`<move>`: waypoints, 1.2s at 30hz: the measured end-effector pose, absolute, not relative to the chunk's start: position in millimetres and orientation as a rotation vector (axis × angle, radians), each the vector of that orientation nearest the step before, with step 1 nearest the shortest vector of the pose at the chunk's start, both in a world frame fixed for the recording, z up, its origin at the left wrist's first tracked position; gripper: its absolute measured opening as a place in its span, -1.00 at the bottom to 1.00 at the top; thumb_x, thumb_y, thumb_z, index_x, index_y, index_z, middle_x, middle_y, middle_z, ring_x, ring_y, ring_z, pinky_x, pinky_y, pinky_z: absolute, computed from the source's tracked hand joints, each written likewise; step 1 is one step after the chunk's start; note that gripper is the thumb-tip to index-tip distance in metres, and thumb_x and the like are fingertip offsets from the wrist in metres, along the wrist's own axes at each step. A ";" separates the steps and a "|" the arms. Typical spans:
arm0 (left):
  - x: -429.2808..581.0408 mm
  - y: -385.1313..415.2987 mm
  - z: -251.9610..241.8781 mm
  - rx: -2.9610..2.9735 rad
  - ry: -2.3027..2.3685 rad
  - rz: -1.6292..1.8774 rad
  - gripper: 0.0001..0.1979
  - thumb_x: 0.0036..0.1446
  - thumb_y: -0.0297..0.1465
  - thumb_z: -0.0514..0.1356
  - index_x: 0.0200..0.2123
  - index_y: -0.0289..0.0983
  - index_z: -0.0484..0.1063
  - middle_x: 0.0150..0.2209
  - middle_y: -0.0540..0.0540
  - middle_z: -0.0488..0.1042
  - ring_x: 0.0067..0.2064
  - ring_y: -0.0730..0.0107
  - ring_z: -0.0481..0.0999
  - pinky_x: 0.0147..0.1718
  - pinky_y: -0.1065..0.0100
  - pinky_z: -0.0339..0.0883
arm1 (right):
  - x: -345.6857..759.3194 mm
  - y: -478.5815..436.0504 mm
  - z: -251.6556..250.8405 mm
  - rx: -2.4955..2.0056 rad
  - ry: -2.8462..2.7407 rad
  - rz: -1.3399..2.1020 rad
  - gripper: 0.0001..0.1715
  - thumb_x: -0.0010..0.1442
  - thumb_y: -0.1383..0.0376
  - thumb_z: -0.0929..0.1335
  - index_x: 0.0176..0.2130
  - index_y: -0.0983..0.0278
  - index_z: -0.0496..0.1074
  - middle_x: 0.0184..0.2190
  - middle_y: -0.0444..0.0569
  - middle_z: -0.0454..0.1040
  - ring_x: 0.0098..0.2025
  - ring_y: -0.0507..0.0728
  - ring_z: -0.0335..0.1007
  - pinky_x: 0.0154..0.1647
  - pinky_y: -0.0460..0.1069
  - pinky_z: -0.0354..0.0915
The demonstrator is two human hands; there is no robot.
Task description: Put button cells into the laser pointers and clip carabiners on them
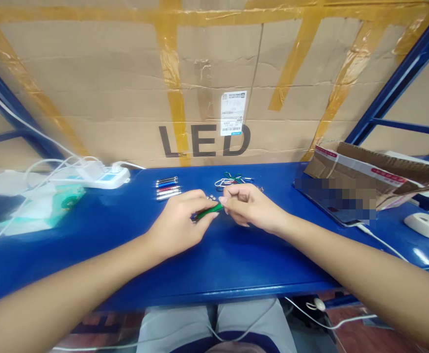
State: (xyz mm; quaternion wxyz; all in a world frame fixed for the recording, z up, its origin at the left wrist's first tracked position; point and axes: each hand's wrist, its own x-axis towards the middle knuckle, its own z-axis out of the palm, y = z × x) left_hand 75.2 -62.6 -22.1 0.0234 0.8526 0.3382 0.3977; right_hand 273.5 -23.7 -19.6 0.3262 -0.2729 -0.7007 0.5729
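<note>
My left hand (181, 223) is closed around a slim green tube (210, 212), which slants up to the right over the table. At the tube's upper right end, the fingers of my right hand (249, 206) are pinched together, touching it; whether they hold a separate small part is hidden. Just behind the tube lie a few tiny silvery round pieces (211, 197). Farther left, several slim tubes (167, 189) in blue, red and silver lie in a row. Behind my right hand is a loose pile of coloured cords or clips (232, 180), partly covered by that hand.
On the blue table (236, 264), a power strip (92, 174) with white cables and a green-white packet (48, 208) sit left. To the right are an open cardboard box (368, 171), a cabled phone (328, 203) and a white mouse-shaped object (427, 225). A large carton (126, 88) stands behind.
</note>
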 end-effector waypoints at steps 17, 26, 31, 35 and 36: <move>74.4 -48.9 -18.4 1.830 1.090 1.017 -0.81 0.07 -0.32 0.35 -0.30 -0.33 0.61 -0.39 -0.08 0.54 -0.41 0.43 0.46 -0.42 0.39 0.39 | 276.1 -15.0 -18.2 -0.758 -2.080 1.089 -0.39 0.29 -0.13 0.27 -0.54 0.23 0.12 -0.66 -0.27 0.08 -0.61 -0.05 0.02 -0.56 -0.10 0.06; 72.9 -53.3 -15.3 1.110 0.811 0.681 -0.71 -0.13 -0.29 0.49 -0.35 -0.35 0.63 -0.44 -0.11 0.58 -0.50 0.51 0.45 -0.49 0.44 0.31 | 282.4 -17.0 -12.8 -0.309 -2.259 0.828 -0.55 0.40 0.10 0.23 -0.47 0.26 0.23 -0.55 -0.19 0.19 -0.49 -0.02 0.08 -0.43 -0.08 0.08; 77.1 -60.8 -14.6 1.337 0.927 0.832 -0.77 -0.05 -0.33 0.44 -0.31 -0.33 0.62 -0.39 -0.10 0.59 -0.41 0.42 0.51 -0.39 0.38 0.39 | 280.1 -22.6 -12.0 -0.412 -2.239 0.820 -0.52 0.37 0.12 0.26 -0.53 0.24 0.13 -0.59 -0.23 0.06 -0.52 -0.03 -0.02 -0.48 -0.09 0.04; 79.2 -65.4 -18.8 1.988 1.139 1.063 -0.89 0.11 -0.40 0.32 -0.32 -0.32 0.62 -0.42 -0.07 0.51 -0.41 0.42 0.45 -0.39 0.36 0.36 | 273.2 -26.4 -18.9 -0.707 -2.127 0.979 -0.47 0.32 0.06 0.29 -0.57 0.23 0.10 -0.66 -0.25 0.07 -0.60 -0.06 -0.03 -0.59 -0.10 -0.01; 79.0 -65.7 -20.7 2.191 1.161 1.115 -0.90 0.14 -0.43 0.29 -0.32 -0.32 0.62 -0.42 -0.07 0.50 -0.40 0.42 0.44 -0.38 0.35 0.36 | 271.3 -27.5 -20.6 -0.786 -2.084 1.062 -0.46 0.31 0.04 0.30 -0.57 0.23 0.11 -0.69 -0.26 0.08 -0.65 -0.06 -0.01 -0.63 -0.10 -0.01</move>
